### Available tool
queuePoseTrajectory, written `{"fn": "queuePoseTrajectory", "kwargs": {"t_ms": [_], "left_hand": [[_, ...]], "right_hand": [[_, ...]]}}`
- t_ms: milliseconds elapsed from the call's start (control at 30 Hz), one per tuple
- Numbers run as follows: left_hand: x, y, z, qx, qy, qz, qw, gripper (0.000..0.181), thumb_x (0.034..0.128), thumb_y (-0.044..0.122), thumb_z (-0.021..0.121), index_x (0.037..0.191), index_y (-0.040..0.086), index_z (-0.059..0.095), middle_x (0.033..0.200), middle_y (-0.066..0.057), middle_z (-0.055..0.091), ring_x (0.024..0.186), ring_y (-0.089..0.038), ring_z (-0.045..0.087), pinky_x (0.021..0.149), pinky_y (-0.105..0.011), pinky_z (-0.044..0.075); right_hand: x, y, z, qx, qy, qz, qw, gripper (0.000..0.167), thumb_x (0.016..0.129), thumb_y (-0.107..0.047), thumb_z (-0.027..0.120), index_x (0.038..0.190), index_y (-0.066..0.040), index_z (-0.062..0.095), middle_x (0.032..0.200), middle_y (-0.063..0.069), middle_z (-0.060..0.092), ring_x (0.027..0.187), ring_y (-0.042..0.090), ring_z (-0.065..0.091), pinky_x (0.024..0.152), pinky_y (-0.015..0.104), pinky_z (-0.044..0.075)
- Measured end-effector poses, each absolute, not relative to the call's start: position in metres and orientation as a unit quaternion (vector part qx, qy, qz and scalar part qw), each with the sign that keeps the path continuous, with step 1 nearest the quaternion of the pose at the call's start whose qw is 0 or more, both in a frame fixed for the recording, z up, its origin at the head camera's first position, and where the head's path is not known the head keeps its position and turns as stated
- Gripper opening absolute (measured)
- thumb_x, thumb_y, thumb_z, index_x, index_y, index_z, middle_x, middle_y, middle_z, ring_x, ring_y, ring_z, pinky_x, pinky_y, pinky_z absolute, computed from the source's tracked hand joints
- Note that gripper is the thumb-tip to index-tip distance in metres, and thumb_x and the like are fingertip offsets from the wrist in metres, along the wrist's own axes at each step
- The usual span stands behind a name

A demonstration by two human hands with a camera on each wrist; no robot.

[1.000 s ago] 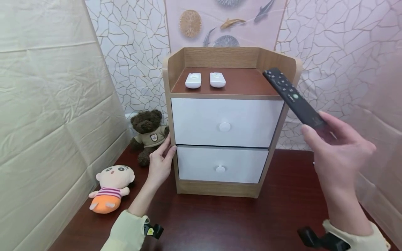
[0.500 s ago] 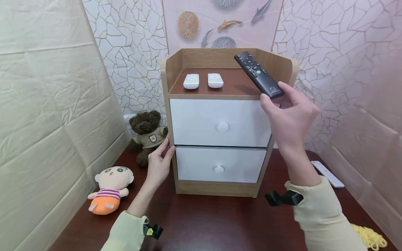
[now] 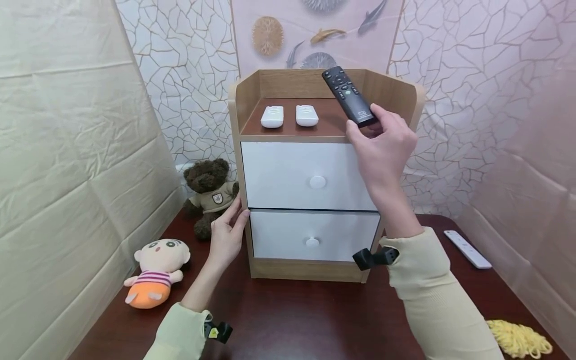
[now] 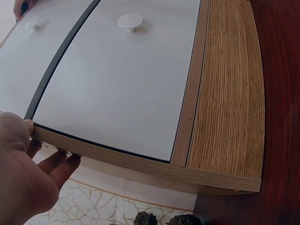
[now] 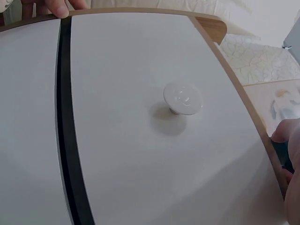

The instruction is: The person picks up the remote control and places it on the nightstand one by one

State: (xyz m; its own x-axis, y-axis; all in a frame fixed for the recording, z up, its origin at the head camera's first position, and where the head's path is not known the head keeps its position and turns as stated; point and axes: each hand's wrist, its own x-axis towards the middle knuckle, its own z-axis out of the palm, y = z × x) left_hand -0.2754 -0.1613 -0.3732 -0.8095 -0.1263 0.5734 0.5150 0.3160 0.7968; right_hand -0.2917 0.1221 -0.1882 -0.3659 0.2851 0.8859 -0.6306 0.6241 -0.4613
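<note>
My right hand pinches the lower end of a black remote control between thumb and fingers. Its button side is visible, and it is held tilted above the right part of the cabinet's brown top. Two white remote-shaped objects lie side by side on that top, to the left of the black remote. Against the left side of the cabinet rests my left hand. The left wrist view shows the thumb at the front edge, by the gap between drawers, and fairly straight fingers along the outer side. Both white drawers are closed.
A brown teddy bear sits left of the cabinet, with a plush doll nearer. On the right lie a white remote and a bundle of yellow yarn. A raised wooden rim borders the cabinet top.
My right hand has moved left and upward, bringing the black remote from beside the cabinet to over its top. My left hand stays on the cabinet's side.
</note>
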Motion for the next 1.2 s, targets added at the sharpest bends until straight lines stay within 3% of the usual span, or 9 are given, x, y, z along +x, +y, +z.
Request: {"fn": "queuePoseTrajectory", "kwargs": {"t_ms": [133,300,533,700,967,1200], "left_hand": [[-0.275,-0.162,-0.374,-0.128,-0.757,-0.576,0.280,0.052,0.1057,0.018,0.062,0.155,0.012,0.046,0.150,-0.009,0.051,0.128,-0.024,0.059,0.101,-0.039,0.050],[-0.275,-0.162,-0.373,-0.126,-0.755,-0.580,0.279,0.052,0.1056,0.016,0.062,0.155,0.011,0.046,0.150,-0.011,0.051,0.129,-0.025,0.058,0.101,-0.037,0.050],[-0.274,-0.161,-0.373,-0.131,-0.751,-0.587,0.273,0.053,0.1059,0.016,0.061,0.155,0.009,0.044,0.150,-0.012,0.050,0.130,-0.026,0.057,0.102,-0.035,0.049],[-0.275,-0.161,-0.373,-0.134,-0.749,-0.590,0.269,0.053,0.1061,0.017,0.061,0.156,0.011,0.044,0.150,-0.011,0.051,0.131,-0.024,0.057,0.102,-0.034,0.049],[-0.276,-0.162,-0.374,-0.135,-0.752,-0.589,0.265,0.052,0.1066,0.018,0.060,0.156,0.013,0.045,0.151,-0.009,0.051,0.131,-0.023,0.057,0.103,-0.035,0.048],[-0.276,-0.163,-0.375,-0.134,-0.753,-0.586,0.267,0.053,0.1064,0.019,0.060,0.156,0.011,0.044,0.151,-0.009,0.050,0.131,-0.023,0.056,0.103,-0.034,0.048]], "right_hand": [[-0.295,0.117,-0.187,0.090,-0.751,0.382,0.531,0.042,0.089,-0.022,0.078,0.123,0.002,0.074,0.109,0.018,0.074,0.096,0.028,0.067,0.087,0.036,0.046],[-0.298,0.110,-0.184,0.072,-0.762,0.384,0.516,0.043,0.087,-0.024,0.081,0.121,0.001,0.075,0.108,0.017,0.075,0.100,0.030,0.066,0.091,0.041,0.045],[-0.297,0.105,-0.178,0.047,-0.776,0.397,0.488,0.044,0.087,-0.029,0.080,0.120,-0.001,0.076,0.106,0.016,0.075,0.107,0.030,0.063,0.100,0.042,0.039],[-0.296,0.105,-0.176,0.033,-0.787,0.389,0.478,0.044,0.086,-0.031,0.080,0.118,-0.001,0.077,0.107,0.015,0.076,0.108,0.029,0.064,0.099,0.044,0.040],[-0.292,0.105,-0.168,0.002,-0.833,0.367,0.414,0.051,0.086,-0.040,0.080,0.122,-0.005,0.077,0.117,0.013,0.074,0.114,0.030,0.061,0.098,0.045,0.041],[-0.292,0.103,-0.167,0.002,-0.834,0.364,0.415,0.054,0.084,-0.044,0.082,0.121,-0.005,0.077,0.116,0.012,0.074,0.114,0.030,0.061,0.098,0.045,0.041]]}}
